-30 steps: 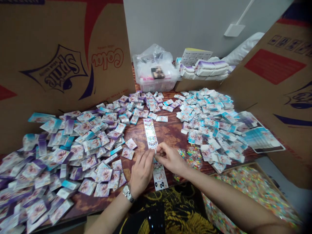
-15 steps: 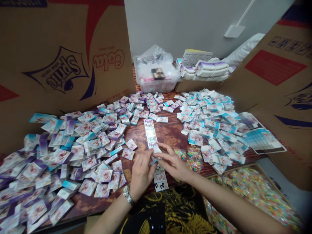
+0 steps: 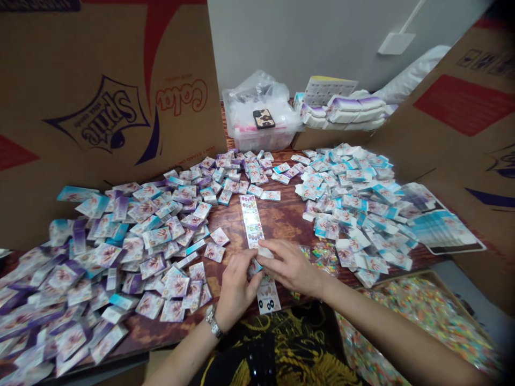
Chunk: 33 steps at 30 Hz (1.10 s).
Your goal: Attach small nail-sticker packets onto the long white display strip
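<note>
At the table's front edge both hands meet over a small white-and-blue box (image 3: 255, 266), mostly hidden by fingers. My left hand (image 3: 235, 287), with a metal watch on the wrist, is closed around the box's near side. My right hand (image 3: 293, 266) comes in from the right, its fingers pressed together at the box's far end. Beneath them a long printed paper strip (image 3: 251, 220) with rows of coloured designs lies flat, its near end showing below the hands. Small bags of coloured candy-like pieces (image 3: 325, 256) lie just right of my right hand.
Closed small boxes (image 3: 153, 236) heap up on the left; white-and-blue ones, some with open flaps (image 3: 354, 203), pile on the right. Large cartons (image 3: 100, 107) flank the table. Behind stands a clear plastic tub (image 3: 261, 140) with a phone (image 3: 264, 119) on top. A carton of candy-like bags (image 3: 426, 316) sits lower right.
My right hand's fingers, spread a little before, have come closer together over the box. My left hand keeps its grip. The whole view has shifted slightly.
</note>
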Motion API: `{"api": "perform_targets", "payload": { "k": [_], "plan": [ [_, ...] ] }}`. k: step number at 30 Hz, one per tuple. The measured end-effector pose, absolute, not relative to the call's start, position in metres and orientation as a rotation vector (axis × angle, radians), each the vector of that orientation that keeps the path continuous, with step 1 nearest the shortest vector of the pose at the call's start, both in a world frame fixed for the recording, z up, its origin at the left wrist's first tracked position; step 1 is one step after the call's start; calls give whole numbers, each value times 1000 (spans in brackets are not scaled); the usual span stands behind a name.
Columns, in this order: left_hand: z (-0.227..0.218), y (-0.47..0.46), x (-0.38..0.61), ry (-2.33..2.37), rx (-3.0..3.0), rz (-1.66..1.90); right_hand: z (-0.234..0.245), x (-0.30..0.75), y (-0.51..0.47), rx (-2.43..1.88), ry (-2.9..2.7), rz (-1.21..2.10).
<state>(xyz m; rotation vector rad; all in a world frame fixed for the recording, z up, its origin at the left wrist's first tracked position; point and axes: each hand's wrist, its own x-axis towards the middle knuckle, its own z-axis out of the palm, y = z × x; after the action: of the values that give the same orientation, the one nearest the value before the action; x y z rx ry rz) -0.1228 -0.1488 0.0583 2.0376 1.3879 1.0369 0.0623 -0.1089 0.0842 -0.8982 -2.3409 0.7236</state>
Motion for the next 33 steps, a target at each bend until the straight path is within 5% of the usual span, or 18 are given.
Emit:
{"api": "perform_targets", "payload": {
  "k": [21,33],
  "plan": [
    [57,-152,-123,1468,2218,1013,86,22,-129,-1278,-1290,1408],
    [50,-152,-121,1534,2240,1013,88,17,-140,-1346,-1686,884]
  ]
}}
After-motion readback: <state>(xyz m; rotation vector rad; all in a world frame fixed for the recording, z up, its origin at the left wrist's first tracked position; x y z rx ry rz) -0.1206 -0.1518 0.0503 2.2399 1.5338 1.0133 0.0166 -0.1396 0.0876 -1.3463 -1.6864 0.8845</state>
